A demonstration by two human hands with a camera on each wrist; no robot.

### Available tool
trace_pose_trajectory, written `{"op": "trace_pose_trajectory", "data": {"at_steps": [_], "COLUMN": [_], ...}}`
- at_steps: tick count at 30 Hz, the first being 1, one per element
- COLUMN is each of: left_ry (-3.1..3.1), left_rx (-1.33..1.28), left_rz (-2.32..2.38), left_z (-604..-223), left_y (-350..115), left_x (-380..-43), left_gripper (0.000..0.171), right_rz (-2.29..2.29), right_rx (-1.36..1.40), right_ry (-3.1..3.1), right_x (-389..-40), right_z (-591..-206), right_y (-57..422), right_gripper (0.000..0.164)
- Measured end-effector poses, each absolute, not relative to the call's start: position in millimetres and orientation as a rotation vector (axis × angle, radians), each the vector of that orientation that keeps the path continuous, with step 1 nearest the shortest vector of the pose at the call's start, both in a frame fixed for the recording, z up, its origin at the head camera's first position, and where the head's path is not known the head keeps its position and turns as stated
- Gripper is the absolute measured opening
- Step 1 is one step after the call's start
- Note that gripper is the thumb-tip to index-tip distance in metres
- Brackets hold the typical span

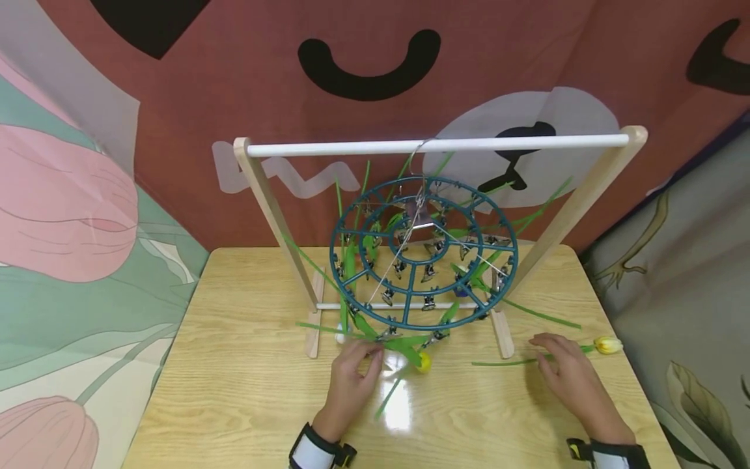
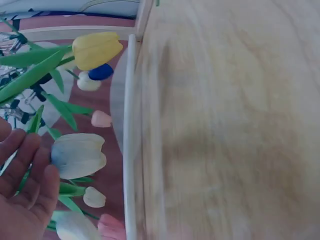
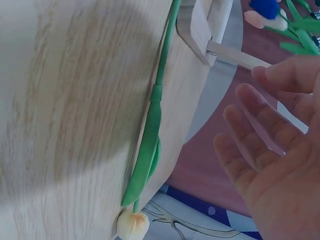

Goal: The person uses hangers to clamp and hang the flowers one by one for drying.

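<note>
A teal round clip hanger (image 1: 407, 262) hangs by its hook, with artificial tulips clipped around it, blooms downward. My left hand (image 1: 351, 378) is at its front edge, fingertips right at the green leaves (image 1: 404, 345) of a clipped tulip; its fingers look loosely bent in the left wrist view. Close to those fingers are a white tulip (image 2: 80, 156) and, higher up, a yellow tulip (image 2: 97, 51). My right hand (image 1: 571, 381), fingers relaxed and apart, hovers over a pale yellow tulip (image 3: 133, 225) lying on the table, its stem (image 3: 167, 47) stretching to the left.
A wooden rack with a white top bar (image 1: 351, 148) and slanted legs (image 1: 577, 208) carries the hanger on the wooden table (image 1: 246, 391). Small metal clips (image 1: 429, 303) dangle from the rings. A printed cloth (image 1: 375, 117) covers the wall behind.
</note>
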State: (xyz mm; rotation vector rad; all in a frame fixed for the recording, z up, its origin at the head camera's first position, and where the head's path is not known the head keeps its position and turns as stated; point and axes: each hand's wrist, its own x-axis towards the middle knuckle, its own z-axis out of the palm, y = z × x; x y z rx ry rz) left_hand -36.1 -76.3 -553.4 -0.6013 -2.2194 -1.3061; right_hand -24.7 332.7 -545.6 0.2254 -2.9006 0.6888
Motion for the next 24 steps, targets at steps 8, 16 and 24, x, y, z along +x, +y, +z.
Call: {"op": "trace_pose_trajectory", "data": {"at_steps": [8,16,24], "left_ry": [-2.196,-2.149,-2.097], "left_rx": [-0.629,-0.666,-0.806], "left_rz": [-1.290,-1.202,-1.089], "left_z": [-553.3,-556.0,-557.4], "left_y": [-79.5,-79.9,-70.7], "left_x": [-35.6,-38.0,-26.4], "left_gripper": [0.014,0.015,0.009], "right_rz": [0.718,0.640,0.417], "right_rx": [0.178,0.267,0.433], "right_ry": [-2.980,-2.987,-2.957], "right_x": [-24.1,-25.2,-27.4], "right_z": [-546.1,-549.2,-565.5], "right_y": [333.8,339.4,347.7], "right_gripper": [0.030,0.033,0.030]}}
